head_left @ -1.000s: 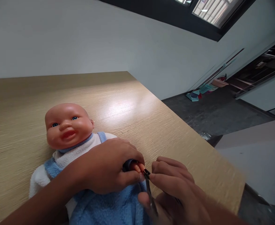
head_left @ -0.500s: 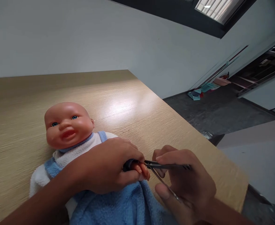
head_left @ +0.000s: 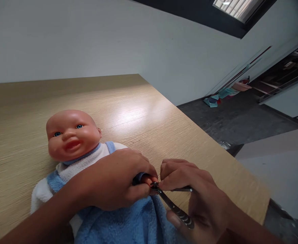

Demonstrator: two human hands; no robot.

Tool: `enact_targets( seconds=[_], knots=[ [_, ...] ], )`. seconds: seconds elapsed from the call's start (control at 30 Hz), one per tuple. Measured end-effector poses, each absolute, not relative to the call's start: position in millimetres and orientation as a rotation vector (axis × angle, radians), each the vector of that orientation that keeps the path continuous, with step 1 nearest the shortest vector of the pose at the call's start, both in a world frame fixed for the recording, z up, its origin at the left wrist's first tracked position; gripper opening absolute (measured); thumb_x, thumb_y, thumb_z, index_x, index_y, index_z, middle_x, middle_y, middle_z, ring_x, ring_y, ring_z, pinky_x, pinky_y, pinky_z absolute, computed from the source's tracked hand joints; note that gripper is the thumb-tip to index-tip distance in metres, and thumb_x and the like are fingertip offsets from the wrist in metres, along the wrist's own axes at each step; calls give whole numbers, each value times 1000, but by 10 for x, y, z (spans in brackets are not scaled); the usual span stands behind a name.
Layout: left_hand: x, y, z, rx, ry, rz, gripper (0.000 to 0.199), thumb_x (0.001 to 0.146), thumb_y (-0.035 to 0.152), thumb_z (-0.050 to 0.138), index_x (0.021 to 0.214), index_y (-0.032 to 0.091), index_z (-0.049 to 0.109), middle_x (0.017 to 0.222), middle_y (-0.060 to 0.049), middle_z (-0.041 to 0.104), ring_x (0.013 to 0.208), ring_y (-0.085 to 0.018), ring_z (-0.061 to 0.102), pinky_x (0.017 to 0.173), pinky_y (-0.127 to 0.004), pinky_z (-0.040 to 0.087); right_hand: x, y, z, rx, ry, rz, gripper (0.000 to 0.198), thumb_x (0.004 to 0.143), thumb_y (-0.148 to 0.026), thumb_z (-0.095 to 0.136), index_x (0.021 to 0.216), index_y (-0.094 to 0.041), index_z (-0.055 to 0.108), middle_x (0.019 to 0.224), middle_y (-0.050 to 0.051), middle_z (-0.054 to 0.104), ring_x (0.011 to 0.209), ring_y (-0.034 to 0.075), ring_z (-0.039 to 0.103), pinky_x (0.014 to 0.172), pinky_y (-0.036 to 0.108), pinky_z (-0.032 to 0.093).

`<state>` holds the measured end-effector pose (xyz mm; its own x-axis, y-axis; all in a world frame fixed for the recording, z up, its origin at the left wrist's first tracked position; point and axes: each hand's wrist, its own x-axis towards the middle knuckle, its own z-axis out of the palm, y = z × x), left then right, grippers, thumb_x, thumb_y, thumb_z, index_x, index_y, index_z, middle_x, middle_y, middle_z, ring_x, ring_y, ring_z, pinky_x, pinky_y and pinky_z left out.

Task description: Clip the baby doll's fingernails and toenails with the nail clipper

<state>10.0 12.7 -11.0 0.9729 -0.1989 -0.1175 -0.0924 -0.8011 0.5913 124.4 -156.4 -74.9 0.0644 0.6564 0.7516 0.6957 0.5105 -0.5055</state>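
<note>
A baby doll [head_left: 72, 135] in a white and blue fleece outfit lies on its back with its face turned up. My left hand [head_left: 123, 179] reaches across its chest, closed around the doll's arm near the blue cuff. The doll's small hand [head_left: 147, 179] pokes out past my left fingers. Metal nail clippers [head_left: 173, 205] are held in my right hand [head_left: 194, 189], index finger near the jaws and thumb at the lower lever. The jaws are at the doll's fingertips; whether they touch is too small to tell.
The doll lies on a light wooden table [head_left: 128, 88], whose right edge drops to a dark floor [head_left: 207, 118]. Behind stands a grey wall [head_left: 75, 37]. Blue and pink cleaning things [head_left: 227, 92] sit on the floor by the far wall.
My right hand has rolled the nail clippers over, so the ridged lever now points down toward me. The jaws have shifted slightly left and down. My left hand keeps its hold.
</note>
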Motion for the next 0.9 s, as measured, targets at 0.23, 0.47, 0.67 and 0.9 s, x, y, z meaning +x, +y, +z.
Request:
enact_targets(
  seconds=[0.23,0.47,0.67,0.9],
  knots=[
    [114,131,-105,2502,-209,-213,6,86,20,56,82,18,60,83,7,63,76,-5,51,73,-22,33,1236,-1629,-697,-1263,-1748,-81,14,98,-33,54,100,-19,55,78,1,56,75,15,58,78,35,52],
    [106,140,-112,2477,-222,-209,6,85,19,58,80,16,62,81,4,63,75,-5,52,71,-22,34,1202,-1643,-657,-1314,-1785,-146,11,98,-30,53,101,-19,53,81,1,59,76,14,60,82,35,53],
    [111,133,-89,2478,-224,-218,5,84,18,58,80,17,61,79,6,62,73,-5,51,70,-21,34,1186,-1616,-611,-1312,-1862,-246,7,100,-23,49,99,-18,52,75,-2,55,70,12,55,75,30,51],
    [105,123,-85,2493,-226,-208,4,80,19,58,77,17,57,77,6,61,72,-5,50,68,-22,33,1186,-1572,-633,-1292,-1961,-226,18,95,-17,56,82,-17,44,72,-3,46,68,9,45,66,29,41]
  ],
)
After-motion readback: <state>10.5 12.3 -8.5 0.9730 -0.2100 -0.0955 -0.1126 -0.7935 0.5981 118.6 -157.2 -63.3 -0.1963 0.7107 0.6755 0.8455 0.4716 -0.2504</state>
